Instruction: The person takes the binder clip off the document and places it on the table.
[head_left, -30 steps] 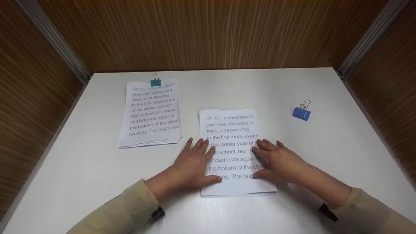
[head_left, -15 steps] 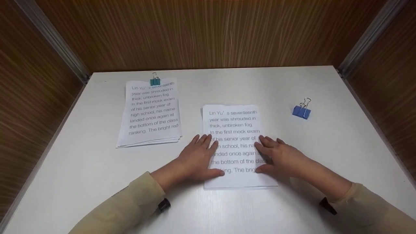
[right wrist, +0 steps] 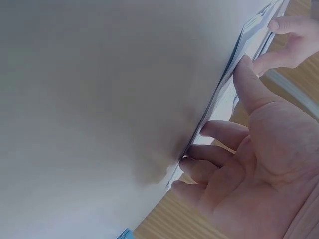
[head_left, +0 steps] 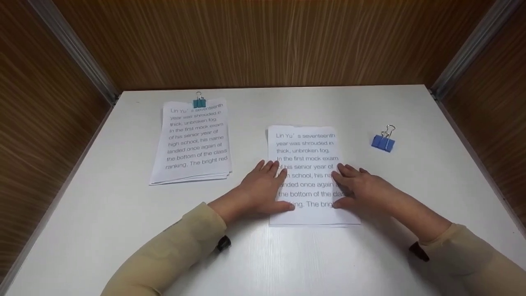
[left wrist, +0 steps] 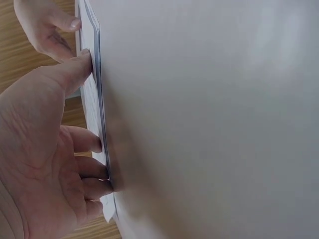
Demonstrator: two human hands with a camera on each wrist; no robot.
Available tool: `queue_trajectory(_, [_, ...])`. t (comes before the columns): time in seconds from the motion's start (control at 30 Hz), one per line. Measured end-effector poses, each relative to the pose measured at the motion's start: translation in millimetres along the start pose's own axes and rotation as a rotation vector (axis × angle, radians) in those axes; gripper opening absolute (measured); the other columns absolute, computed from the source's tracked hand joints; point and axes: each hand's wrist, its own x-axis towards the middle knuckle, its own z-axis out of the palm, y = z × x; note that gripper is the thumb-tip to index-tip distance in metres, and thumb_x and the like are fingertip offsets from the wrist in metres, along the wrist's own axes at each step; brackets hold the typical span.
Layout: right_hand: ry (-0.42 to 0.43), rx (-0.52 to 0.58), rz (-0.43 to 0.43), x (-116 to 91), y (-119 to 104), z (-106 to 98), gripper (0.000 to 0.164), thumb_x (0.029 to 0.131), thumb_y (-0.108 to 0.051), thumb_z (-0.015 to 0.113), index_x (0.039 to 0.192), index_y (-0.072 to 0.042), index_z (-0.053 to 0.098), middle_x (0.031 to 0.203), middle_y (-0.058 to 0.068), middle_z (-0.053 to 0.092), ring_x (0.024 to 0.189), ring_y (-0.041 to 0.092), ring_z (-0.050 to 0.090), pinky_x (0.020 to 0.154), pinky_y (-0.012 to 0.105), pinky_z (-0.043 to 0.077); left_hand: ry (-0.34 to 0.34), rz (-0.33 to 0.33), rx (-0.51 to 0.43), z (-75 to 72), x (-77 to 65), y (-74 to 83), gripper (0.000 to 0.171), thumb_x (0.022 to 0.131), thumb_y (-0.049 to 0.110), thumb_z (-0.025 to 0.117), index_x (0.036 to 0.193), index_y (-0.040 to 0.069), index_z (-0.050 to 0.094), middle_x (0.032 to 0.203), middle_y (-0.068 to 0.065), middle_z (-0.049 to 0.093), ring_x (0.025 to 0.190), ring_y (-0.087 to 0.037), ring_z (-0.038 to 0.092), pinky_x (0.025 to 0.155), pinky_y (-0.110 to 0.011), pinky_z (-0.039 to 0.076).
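Note:
A stack of printed paper sheets (head_left: pixel 306 172) lies flat at the middle of the white table, its edges slightly uneven. My left hand (head_left: pixel 263 187) rests along its left edge, thumb and fingertips touching the paper. On the opposite edge lies my right hand (head_left: pixel 365 187), with its thumb and index finger over the margin. The left wrist view shows the left fingers (left wrist: pixel 89 167) against the side of the stack (left wrist: pixel 94 99). Similarly, the right wrist view has the right fingers (right wrist: pixel 209 154) at the stack's edge (right wrist: pixel 219 94), low on the table.
A second paper stack (head_left: pixel 195 144) lies at the back left, with a teal binder clip (head_left: pixel 199 102) on its top edge. Back right, a blue binder clip (head_left: pixel 383 143) stands on the table (head_left: pixel 123 230). Wood-grained panels (head_left: pixel 263 41) enclose the back and sides.
Both hands and the middle paper stack have slid together away from the body and to the right. The clipped stack and the blue binder clip stay in place on the table.

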Motion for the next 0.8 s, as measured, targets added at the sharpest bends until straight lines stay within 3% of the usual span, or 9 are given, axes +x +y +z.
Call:
queue_trajectory(0.17, [-0.002,-0.008,0.013,3,11,-2,0.091,0.092,-0.048,0.082,0.161,-0.004,0.042,0.169,0.026,0.030,0.149,0.060,0.030,0.114,0.072,0.033,0.007,0.008,0.014,-4.1,12.5,1.8,0.105,0.094,0.077,0.055,0.166,0.004,0.033,0.170,-0.026,0.027,0.160,-0.037,0.022,0.131,-0.048,0.008])
queue_trajectory(0.8, [-0.059,0.068,0.061,10,50,-17,0.096,0.093,-0.054,0.078,0.164,-0.005,0.036,0.172,0.026,0.020,0.154,0.057,0.019,0.119,0.071,0.024,-0.023,-0.024,0.053,-13.0,56.7,14.3,0.105,0.094,0.078,0.052,0.168,0.007,0.030,0.172,-0.022,0.026,0.161,-0.033,0.021,0.131,-0.049,0.008])
